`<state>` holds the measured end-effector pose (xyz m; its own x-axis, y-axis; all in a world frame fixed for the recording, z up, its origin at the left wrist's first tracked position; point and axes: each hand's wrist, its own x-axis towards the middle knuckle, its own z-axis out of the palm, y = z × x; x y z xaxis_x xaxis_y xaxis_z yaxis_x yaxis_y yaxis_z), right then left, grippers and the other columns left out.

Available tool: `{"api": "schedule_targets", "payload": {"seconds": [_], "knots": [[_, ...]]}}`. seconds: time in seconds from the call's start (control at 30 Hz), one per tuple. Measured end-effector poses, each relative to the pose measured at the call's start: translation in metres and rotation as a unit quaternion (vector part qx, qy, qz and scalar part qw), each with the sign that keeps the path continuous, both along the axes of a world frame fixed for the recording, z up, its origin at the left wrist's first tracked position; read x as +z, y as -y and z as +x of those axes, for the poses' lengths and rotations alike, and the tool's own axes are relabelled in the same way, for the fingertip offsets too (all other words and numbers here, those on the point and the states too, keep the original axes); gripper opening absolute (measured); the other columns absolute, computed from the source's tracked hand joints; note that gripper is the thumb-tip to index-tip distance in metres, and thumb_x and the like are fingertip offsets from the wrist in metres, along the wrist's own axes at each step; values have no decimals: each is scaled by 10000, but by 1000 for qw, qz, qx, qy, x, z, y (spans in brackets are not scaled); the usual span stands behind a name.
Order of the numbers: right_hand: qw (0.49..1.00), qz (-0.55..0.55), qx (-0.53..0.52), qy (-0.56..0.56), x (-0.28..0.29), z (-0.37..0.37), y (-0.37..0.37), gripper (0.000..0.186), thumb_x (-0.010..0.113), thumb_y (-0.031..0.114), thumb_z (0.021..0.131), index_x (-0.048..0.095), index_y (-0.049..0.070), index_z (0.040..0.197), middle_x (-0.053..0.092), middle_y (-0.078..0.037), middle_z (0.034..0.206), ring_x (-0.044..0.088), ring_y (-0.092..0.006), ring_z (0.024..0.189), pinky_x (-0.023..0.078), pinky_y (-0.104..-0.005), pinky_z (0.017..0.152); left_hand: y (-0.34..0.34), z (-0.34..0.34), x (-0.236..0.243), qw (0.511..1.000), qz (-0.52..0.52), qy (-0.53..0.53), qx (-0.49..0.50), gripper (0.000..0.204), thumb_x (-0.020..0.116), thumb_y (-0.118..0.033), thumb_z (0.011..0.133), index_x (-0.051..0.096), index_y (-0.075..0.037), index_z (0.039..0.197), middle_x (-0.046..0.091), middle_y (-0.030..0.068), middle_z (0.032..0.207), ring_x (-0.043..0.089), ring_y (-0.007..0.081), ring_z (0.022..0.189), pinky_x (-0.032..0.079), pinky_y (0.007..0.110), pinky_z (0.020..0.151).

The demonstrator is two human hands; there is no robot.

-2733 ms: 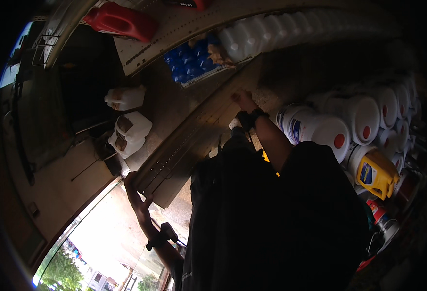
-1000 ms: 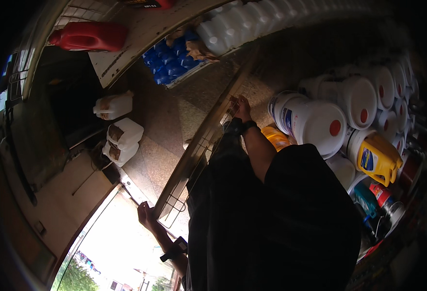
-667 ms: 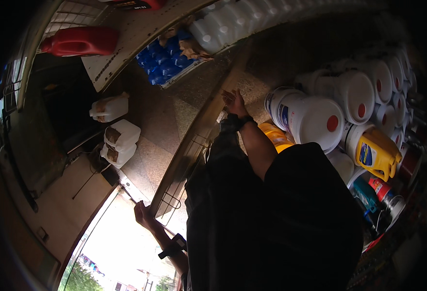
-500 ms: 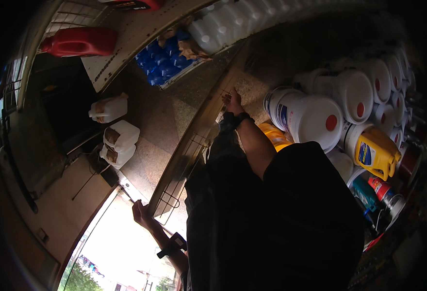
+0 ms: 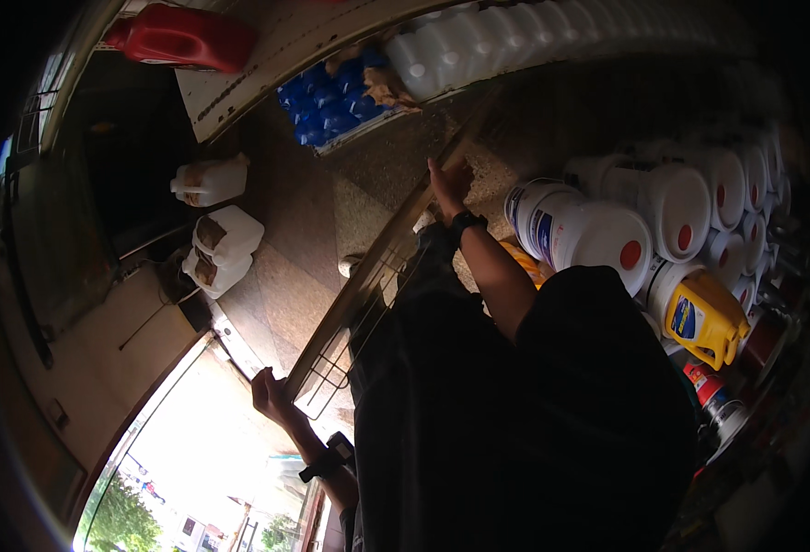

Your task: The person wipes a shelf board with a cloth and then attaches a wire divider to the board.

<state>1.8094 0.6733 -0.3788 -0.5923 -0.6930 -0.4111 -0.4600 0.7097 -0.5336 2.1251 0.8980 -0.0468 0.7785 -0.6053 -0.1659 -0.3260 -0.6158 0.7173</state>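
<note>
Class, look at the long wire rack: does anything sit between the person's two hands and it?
No. The left hand grips the wire rack at its near end, the right hand at its far end; nothing visible lies between.

Wire rack [image 5: 368, 285] spans between left hand [image 5: 271, 397] and right hand [image 5: 448, 181]. Lidded buckets [image 5: 607, 230] stand right of it; jugs [image 5: 221, 244] on the floor to its left

Speckled stone floor [image 5: 331, 212], bright doorway [image 5: 212, 460]

My single head-worn fisheye camera looks steeply down past my dark shirt onto the speckled stone floor [image 5: 331, 230], both my hands near, edges bending outward.
</note>
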Motion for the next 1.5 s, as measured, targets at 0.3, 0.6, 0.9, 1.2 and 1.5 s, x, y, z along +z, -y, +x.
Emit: {"api": "schedule_targets", "payload": {"seconds": [0.3,0.6,0.9,1.2,1.5], "knots": [[817,3,-310,487,-117,-43,-69,746,634,597,786,430,39,1238,520,-139,1112,563,-264,946,481,-439,802,3,6,-4,999,18,-33,-15,240,585,-218,875,623,19,867,529,38,724,453,112,613,365,270,523],[947,128,-212,205,6,-1,-15,1068,696,610,713,159,72,1464,304,-182,1368,387,-334,1231,403,-528,937,-9,37,-8,982,79,-50,-166,266,454,-161,910,655,-33,1029,564,17,806,370,91,569,304,263,500],[967,212,-35,134,44,35,9,1229,470,822,697,-17,-1,1470,-53,-304,1504,-30,-433,1407,24,-567,1108,7,19,6,975,93,-31,-200,302,432,-201,918,647,4,971,567,34,786,393,114,568,319,278,507],[941,319,-57,99,15,29,20,989,450,559,857,-78,-30,1450,-38,-327,1491,52,-441,1399,164,-544,1100,14,6,15,980,90,-46,-170,322,454,-244,922,646,15,918,560,38,752,401,121,596,327,286,547],[926,344,-95,123,7,6,27,1074,728,314,758,-62,133,1462,141,-212,1463,252,-405,1313,347,-550,1003,24,12,14,981,96,-56,-161,263,486,-194,928,633,19,881,550,29,735,418,116,614,342,279,571]]}}
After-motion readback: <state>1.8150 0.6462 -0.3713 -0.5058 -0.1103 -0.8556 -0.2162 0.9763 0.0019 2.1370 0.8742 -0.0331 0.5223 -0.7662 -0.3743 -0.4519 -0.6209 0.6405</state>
